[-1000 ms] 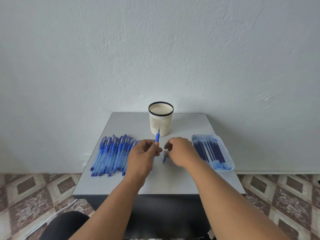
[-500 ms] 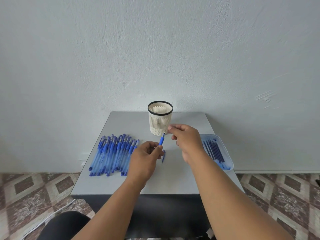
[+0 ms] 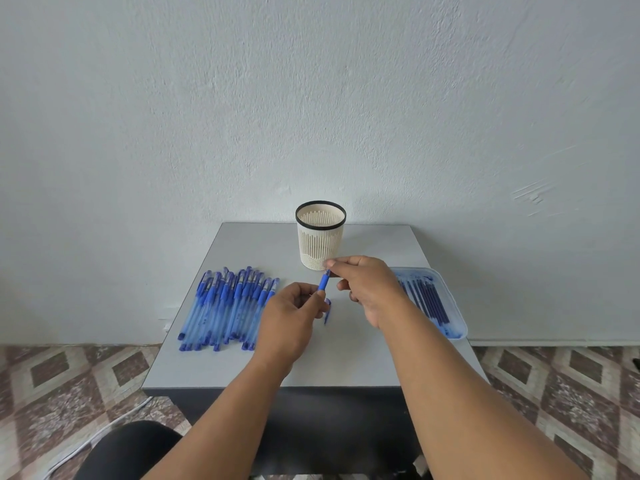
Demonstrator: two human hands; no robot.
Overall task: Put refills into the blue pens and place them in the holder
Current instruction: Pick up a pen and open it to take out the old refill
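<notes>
My left hand grips a blue pen by its barrel, the blue grip end pointing up and away. My right hand pinches the tip end of that pen between thumb and forefinger, just in front of the holder. The cream slotted holder with a black rim stands at the table's back middle. A pen cap lies on the table between my hands. Several blue pens lie side by side on the left. A translucent tray on the right holds several dark blue refills.
The small grey table stands against a white wall. Patterned floor tiles show on both sides, with a white cable on the floor at lower left. A dark knee sits below the table's front edge.
My right hand rose from the table by the cap to the pen's tip and now pinches it. The left hand has stayed put with the pen, tilting it slightly right.
</notes>
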